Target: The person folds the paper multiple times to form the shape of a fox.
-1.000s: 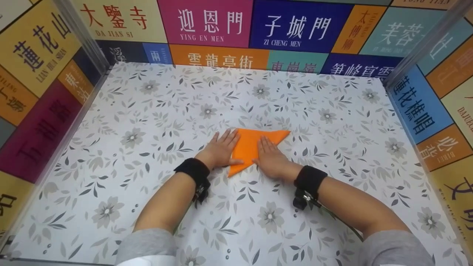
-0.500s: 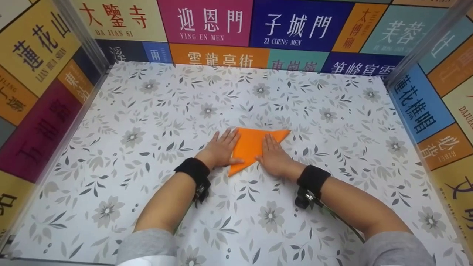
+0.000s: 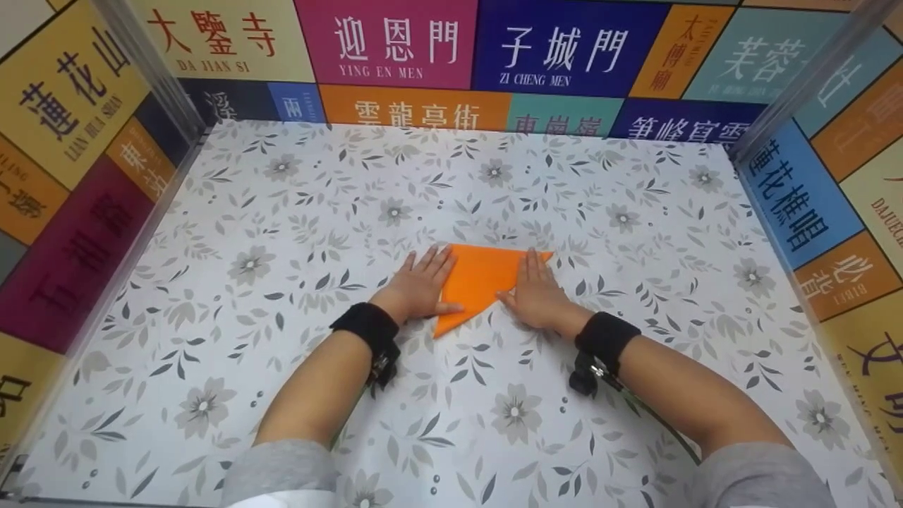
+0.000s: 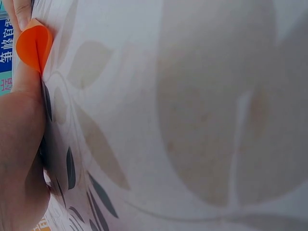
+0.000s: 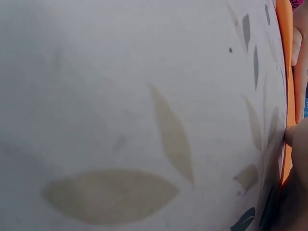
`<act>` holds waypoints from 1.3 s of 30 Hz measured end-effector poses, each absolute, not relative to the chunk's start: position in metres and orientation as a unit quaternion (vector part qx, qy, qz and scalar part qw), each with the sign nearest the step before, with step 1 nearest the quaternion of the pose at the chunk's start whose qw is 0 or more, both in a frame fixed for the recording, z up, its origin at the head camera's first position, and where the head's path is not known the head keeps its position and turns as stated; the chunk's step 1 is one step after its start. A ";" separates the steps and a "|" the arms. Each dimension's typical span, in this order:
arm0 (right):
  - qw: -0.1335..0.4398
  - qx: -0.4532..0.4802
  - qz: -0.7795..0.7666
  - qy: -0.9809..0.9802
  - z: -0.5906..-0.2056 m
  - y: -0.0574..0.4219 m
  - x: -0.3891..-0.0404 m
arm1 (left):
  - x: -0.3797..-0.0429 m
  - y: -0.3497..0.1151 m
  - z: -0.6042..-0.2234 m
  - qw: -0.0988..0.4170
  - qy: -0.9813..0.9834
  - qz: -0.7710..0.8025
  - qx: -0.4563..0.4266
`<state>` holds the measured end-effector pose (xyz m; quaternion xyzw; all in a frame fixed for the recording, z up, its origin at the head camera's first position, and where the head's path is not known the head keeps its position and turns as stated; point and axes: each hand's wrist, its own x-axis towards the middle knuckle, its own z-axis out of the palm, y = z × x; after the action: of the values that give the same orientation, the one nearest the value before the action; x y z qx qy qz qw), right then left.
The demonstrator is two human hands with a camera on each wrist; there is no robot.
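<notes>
A folded orange sheet of paper (image 3: 480, 279) lies in the middle of the table, with one corner pointing down toward the person and another at the upper right. My left hand (image 3: 416, 286) lies along its left edge, fingers extended and thumb over the lower part. On the other side my right hand (image 3: 542, 293) presses near the upper right corner with straight fingers. A rounded, open fold of the paper (image 4: 33, 45) shows in the left wrist view beside the hand. From the right wrist, the paper (image 5: 287, 62) appears as a thin orange strip under the fingers.
A white table cover (image 3: 338, 423) with grey flowers and leaves spreads beneath both arms. Colourful panels with printed characters (image 3: 395, 42) stand along the back and both sides. Black straps with small cameras circle the left wrist (image 3: 367, 331) and right wrist (image 3: 607, 339).
My right hand has slid rightward across the paper, from its middle to near the upper right corner, and the upper layer now reaches farther that way. The left hand stays in place.
</notes>
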<state>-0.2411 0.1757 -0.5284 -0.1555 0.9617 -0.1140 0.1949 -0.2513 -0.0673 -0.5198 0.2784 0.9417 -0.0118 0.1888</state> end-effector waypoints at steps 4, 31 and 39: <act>0.189 -0.142 -0.116 0.965 -0.530 0.179 -0.241 | -0.251 -0.067 -0.521 0.194 0.941 -0.011 0.278; 0.190 -0.111 -0.082 0.972 -0.529 0.177 -0.240 | -0.252 -0.064 -0.518 0.196 0.941 -0.012 0.275; 0.181 -0.169 -0.068 0.967 -0.527 0.152 -0.219 | -0.249 -0.064 -0.518 0.187 0.943 -0.021 0.274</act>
<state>-0.2194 0.1516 -0.5272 -0.1688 0.9666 -0.0677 0.1808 -0.2493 -0.0643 -0.5178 0.2737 0.9433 -0.0211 0.1867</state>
